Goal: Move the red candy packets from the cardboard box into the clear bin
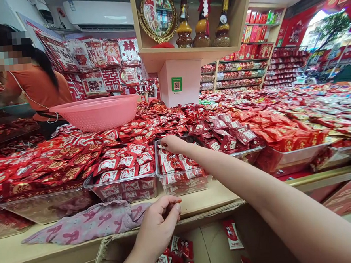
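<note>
My right hand (174, 144) reaches across to the far left corner of a clear plastic bin (186, 183). Its fingers are closed on a small white-edged packet (161, 147), mostly hidden by the fingers. Red and white packets (169, 162) stand in rows inside that bin. Lower down, my left hand (161, 221) hovers above the near flap of a cardboard carton (210, 240). Its fingers are curled in with the thumb near the index tip, and nothing shows between them. Loose red and white packets (182, 248) lie in the carton, and a single packet (233, 234) lies apart at its right.
Left of the bin stands another clear bin (122, 192) of packets, with a pink patterned cloth (88, 224) before it. A pink basket (100, 114) rests on heaped red packets. A person in an orange top (46, 88) stands behind at left. A pillar (179, 77) rises mid-counter.
</note>
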The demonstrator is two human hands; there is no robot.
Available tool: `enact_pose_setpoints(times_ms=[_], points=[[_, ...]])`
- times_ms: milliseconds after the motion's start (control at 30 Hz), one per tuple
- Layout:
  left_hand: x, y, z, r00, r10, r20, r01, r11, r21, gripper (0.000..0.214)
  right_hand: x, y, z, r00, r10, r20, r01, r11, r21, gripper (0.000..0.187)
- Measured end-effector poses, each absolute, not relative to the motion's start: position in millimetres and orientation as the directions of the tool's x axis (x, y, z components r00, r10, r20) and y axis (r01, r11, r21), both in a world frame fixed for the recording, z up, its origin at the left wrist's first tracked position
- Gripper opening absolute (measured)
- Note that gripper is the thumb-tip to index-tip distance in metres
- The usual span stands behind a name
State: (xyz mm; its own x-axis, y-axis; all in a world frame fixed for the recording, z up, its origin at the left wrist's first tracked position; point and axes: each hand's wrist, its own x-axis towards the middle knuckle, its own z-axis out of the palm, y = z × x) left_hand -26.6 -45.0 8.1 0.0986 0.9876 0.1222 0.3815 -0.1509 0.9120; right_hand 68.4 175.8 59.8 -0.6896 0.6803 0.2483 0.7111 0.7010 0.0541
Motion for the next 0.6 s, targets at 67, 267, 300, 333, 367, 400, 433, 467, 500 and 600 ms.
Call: enact_pose_setpoints(times_ms=[67, 267, 300, 333, 367, 400, 433, 467, 500, 600], points=[[-26, -46, 9, 0.103, 0.988, 0.115, 0.38, -0.146, 0.913, 0.015, 69, 176, 61, -0.689, 0.678, 0.255, 0.709, 0.704, 0.041, 0.025], [-26, -46, 10, 0.101, 0.99, 0.1, 0.365, -0.13, 0.922, 0.016, 81, 178, 64, -0.656, 0.72, 0.228, 0.744, 0.668, 0.032, 0.03], [-26, -46, 10, 0.103, 0.99, 0.097, 0.368, -0.128, 0.921, 0.016, 83, 178, 64, -0.652, 0.727, 0.217, 0.75, 0.66, 0.04, 0.029], [-26, -46, 9, 0.106, 0.99, 0.094, 0.371, -0.127, 0.92, 0.016, 85, 178, 64, -0.647, 0.734, 0.207, 0.756, 0.653, 0.051, 0.029], [-26, -46, 9, 0.107, 0.99, 0.093, 0.371, -0.127, 0.92, 0.016, 86, 178, 64, -0.642, 0.74, 0.201, 0.762, 0.644, 0.063, 0.028], [-26, -46, 9, 0.108, 0.99, 0.093, 0.368, -0.127, 0.921, 0.016, 86, 178, 63, -0.636, 0.746, 0.199, 0.768, 0.635, 0.076, 0.027], [-26, -46, 9, 0.107, 0.99, 0.096, 0.364, -0.129, 0.923, 0.017, 87, 177, 63, -0.629, 0.751, 0.2, 0.775, 0.625, 0.088, 0.026], [-26, -46, 8, 0.105, 0.989, 0.1, 0.359, -0.131, 0.924, 0.017, 87, 177, 62, -0.62, 0.758, 0.205, 0.783, 0.614, 0.098, 0.024], [-27, -45, 8, 0.102, 0.989, 0.103, 0.355, -0.133, 0.925, 0.017, 88, 176, 62, -0.608, 0.764, 0.214, 0.792, 0.601, 0.105, 0.022], [-28, -45, 7, 0.092, 0.99, 0.103, 0.323, -0.128, 0.938, 0.018, 91, 173, 67, -0.571, 0.779, 0.258, 0.819, 0.563, 0.114, 0.02]])
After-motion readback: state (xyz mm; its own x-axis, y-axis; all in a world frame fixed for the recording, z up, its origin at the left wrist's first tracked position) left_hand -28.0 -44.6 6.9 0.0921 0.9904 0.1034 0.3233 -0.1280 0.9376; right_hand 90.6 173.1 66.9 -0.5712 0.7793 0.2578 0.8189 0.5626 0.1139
